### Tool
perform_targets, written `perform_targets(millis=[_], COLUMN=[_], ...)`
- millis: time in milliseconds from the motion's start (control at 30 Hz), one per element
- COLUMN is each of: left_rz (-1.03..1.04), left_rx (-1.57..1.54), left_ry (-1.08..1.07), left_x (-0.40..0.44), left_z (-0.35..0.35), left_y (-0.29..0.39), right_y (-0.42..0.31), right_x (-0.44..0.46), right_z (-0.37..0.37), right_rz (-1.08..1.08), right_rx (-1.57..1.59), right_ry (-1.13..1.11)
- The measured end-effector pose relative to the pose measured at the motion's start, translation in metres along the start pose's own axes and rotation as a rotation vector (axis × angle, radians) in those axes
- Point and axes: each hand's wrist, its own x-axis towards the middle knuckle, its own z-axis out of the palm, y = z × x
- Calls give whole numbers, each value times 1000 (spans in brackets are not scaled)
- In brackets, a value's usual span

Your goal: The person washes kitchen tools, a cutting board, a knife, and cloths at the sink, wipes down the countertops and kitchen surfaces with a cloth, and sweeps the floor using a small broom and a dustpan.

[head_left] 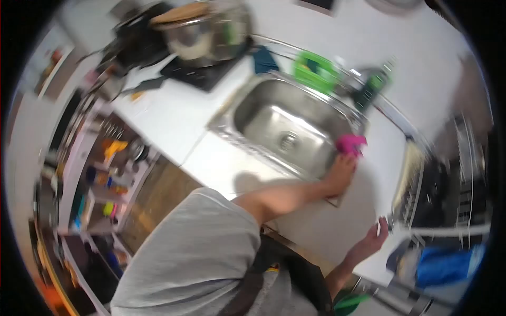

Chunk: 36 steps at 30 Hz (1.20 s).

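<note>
Fingers of the left hand (341,171) look closed over the near edge of a bunched pink cloth (352,143) at the right-hand rim of the sink (269,126), though blur hides how firmly; that arm crosses before the body because the rim lies over to the right. Those of the right hand (375,235) curl loosely, parted, with no hold on anything visible. From the left, a metal pot (190,42) stands on a black cooktop (203,75), probably where it is used. Behind the sink sit a green basket (321,79) and a green bottle (372,87), likely for easy reach. Rightmost, near the right hand, is a white wire rack (448,230).
</note>
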Motion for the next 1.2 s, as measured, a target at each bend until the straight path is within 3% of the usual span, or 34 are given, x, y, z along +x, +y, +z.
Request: perform_targets(millis=[67,100,267,300,367,433,467,567,633,733,767,800,833,900,933,967,1100,1200], left_rz=[-366,-304,-36,-44,-196,-96,-32,-129,-261,-405,-414,-477,-528,-427,-364,-445,-412,-540], left_rx=[-357,-426,-252,-300,-413,-160,18,531,811,992,1015,1033,1060,914,855,859,808,776], left_ry=[-117,57,82,67,-204,-307,-228,-2,69,26,17,-93,-212,-194,-152,-202,-290,-360], left_x=[12,20,41,38,25,9,-2,-29,-49,-82,-90,-91,-94,-105,-105,-105,-117,-118], left_z=[-59,-75,-256,-294,-367,-430,-457,-578,-654,-734,-753,-765,-777,-790,-790,-790,-793,-789], left_y=[4,0,-9,-10,-28,-72,-110,-215,-289,-371,-393,-403,-411,-441,-438,-440,-448,-391], right_y=[-18,-24,-71,-78,-96,-119,-126,-163,-197,-241,-261,-259,-275,-296,-303,-311,-328,-325], right_x=[1,2,-16,-23,-45,-71,-81,-129,-172,-240,-262,-277,-291,-310,-321,-325,-331,-317], right_z=[23,32,94,109,140,171,189,240,289,376,409,456,491,562,585,603,611,597], right_rz=[-113,-159,-298,-338,-363,-365,-412,-400,-539,-544,-427,-586,-521,-400,-288,-178,-113,-97], right_rx=[-32,-45,-56,-51,73,106,152,138,115,160,269,236,114,-159,-164,-165,-192,-279], right_ry=[-77,-106,-286,-320,-379,-441,-464,-589,-660,-976,-1033,-1058,-1108,-1143,-1073,-1001,-853,-891])
